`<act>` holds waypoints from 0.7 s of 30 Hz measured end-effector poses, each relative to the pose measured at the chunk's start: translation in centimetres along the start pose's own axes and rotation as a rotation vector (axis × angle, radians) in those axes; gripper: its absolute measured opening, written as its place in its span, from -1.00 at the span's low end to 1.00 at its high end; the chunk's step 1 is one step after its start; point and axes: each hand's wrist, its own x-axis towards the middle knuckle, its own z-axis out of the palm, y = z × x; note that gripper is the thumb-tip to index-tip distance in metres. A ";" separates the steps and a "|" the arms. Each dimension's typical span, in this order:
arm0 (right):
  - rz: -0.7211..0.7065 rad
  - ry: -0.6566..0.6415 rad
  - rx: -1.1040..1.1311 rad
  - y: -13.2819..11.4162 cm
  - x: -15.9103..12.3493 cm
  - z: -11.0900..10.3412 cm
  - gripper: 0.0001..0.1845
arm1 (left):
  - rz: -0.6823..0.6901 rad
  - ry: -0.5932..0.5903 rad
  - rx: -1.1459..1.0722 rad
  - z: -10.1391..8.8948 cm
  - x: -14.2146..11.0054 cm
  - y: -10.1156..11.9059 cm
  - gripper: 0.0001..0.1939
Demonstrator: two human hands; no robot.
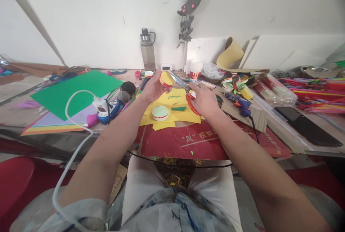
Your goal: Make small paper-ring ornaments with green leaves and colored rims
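Note:
My left hand [152, 88] grips a short round piece like a cut-down paper cup [167, 79], with a yellow top and a red-and-white side. My right hand [204, 99] is closed round scissors [176, 79] with orange-red handles; their blades point up and left, at the edge of the yellow top. Whether the blades touch it I cannot tell. Below, a similar round piece with a pale green top [160, 112] rests on yellow paper [185, 116]. Dark green strips [179, 108] lie beside it.
Green paper sheets [75, 92] and a white-blue plug block [107, 110] lie left. A grey bottle [148, 50] and paper cups [196, 69] stand at the back. To the right are a glue gun [239, 103], a black phone [307, 126] and colourful pipe cleaners [320, 95].

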 end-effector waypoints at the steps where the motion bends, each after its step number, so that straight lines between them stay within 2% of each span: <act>1: -0.001 0.001 -0.002 0.0 0.0 0.0 -0.53 | -0.002 0.000 0.003 0.1 0.0 0.0 -0.27; 15: -0.050 0.051 -0.034 0.5 0.1 0.8 -0.51 | -0.033 0.004 0.005 0.3 -0.1 0.9 -0.21; 21: -0.062 0.006 -0.040 0.3 0.2 0.6 -0.53 | -0.039 0.017 0.054 -0.4 0.2 0.9 -0.13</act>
